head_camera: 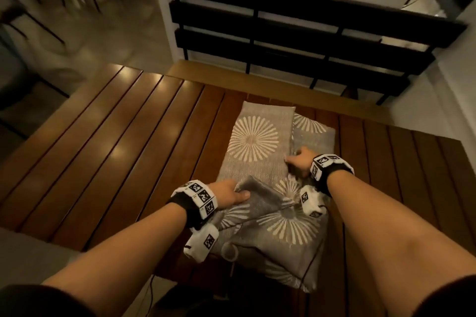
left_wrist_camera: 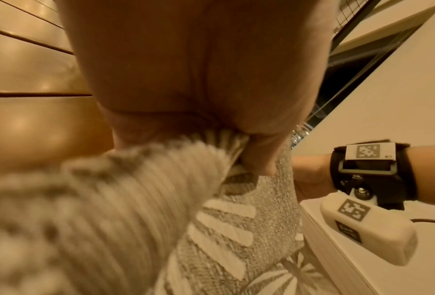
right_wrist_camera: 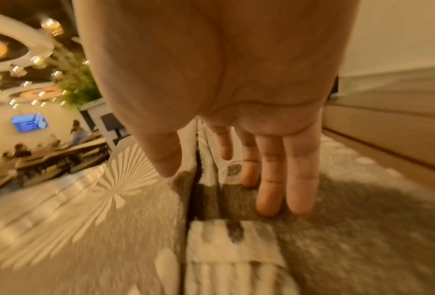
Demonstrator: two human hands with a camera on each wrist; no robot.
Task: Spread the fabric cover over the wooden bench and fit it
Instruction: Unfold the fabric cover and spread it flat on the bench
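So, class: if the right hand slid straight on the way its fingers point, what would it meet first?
The right hand lies with fingers straight on the fabric cover, pointing at the raised folded layer. It would probably meet that fold's edge first, though depth is unclear.

**Counts, quick pass**

I count one fabric cover (head_camera: 260, 141), grey with pale sunburst prints, folded in layers on one wooden counter (head_camera: 123, 141). Sunbursts I can make out from the head view: five, some partly hidden by folds, so the true total I can't tell.

Two hands: left hand (head_camera: 228, 194), right hand (head_camera: 300, 161). On the right wrist view I see four fingers (right_wrist_camera: 270, 191) plus one thumb, straight on the cloth.

Two wristbands with tag markers, one per wrist. One dark slatted backrest (head_camera: 296, 33) with four horizontal slats. Counter planks: too many run out of view for me to count.
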